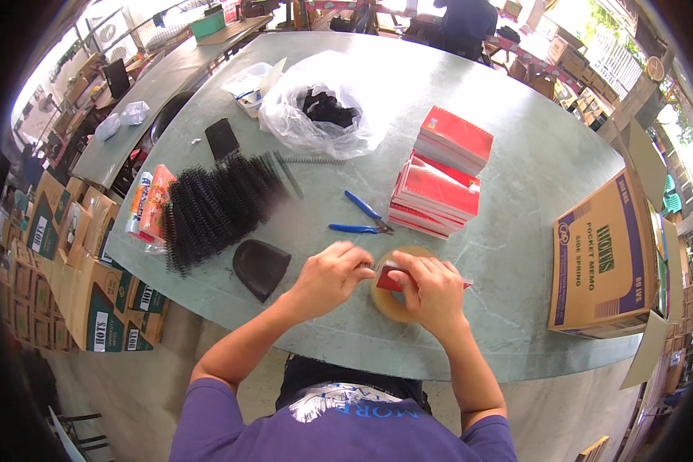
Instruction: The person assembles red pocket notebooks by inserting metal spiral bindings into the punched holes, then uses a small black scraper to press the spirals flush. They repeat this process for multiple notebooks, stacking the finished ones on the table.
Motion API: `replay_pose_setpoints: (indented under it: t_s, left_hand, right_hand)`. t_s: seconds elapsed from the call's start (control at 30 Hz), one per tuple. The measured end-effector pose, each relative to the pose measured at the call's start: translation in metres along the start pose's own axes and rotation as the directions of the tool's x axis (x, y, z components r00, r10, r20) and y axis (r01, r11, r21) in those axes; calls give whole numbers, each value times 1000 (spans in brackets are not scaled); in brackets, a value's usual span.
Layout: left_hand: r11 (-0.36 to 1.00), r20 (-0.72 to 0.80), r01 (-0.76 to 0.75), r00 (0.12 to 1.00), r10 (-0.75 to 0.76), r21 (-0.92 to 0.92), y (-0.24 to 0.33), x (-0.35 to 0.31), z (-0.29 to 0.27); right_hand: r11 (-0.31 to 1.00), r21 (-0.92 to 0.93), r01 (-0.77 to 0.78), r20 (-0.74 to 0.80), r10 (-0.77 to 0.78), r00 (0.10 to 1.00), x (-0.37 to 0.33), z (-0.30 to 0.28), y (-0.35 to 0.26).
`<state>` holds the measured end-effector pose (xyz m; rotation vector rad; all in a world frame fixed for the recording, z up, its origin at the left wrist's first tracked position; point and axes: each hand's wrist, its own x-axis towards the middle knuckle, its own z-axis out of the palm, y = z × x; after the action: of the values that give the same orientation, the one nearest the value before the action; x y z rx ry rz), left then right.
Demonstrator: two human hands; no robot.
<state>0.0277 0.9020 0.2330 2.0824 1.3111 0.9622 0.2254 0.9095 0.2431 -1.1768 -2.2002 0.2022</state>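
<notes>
My right hand (433, 292) grips a small red-covered memo pad (390, 279), its thumb lying across the cover. The pad is over a roll of clear tape (390, 306) on the table. Just left of it, my left hand (333, 279) is closed in a pinch at the pad's left edge; what lies between its fingertips is too small to make out. Beyond my hands lie blue-handled cutting pliers (364, 206) with spread handles. Two stacks of red memo pads (441, 192) stand at the far right. A heap of black spiral coils (215, 208) spreads to the left.
A dark rounded pad (261, 269) lies near my left forearm. Farther back are a clear plastic bag (285, 108) with black pieces, a white tub (248, 94) and a black flat piece (222, 138). An open carton (604, 258) stands at the table's right edge.
</notes>
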Motion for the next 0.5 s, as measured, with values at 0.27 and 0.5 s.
replay_pose_setpoints:
  t_s: [0.27,0.5]
  left_hand:
    - [975,264,213,946,-190,-64,-4,2,-16]
    - [998,-8,-20,1000,19,-63,8,2,-5]
  right_hand:
    - [996,84,-24,-105,33,994,-6,10,8]
    - [1000,-15,-13,-49,12,999,6,-3,-3]
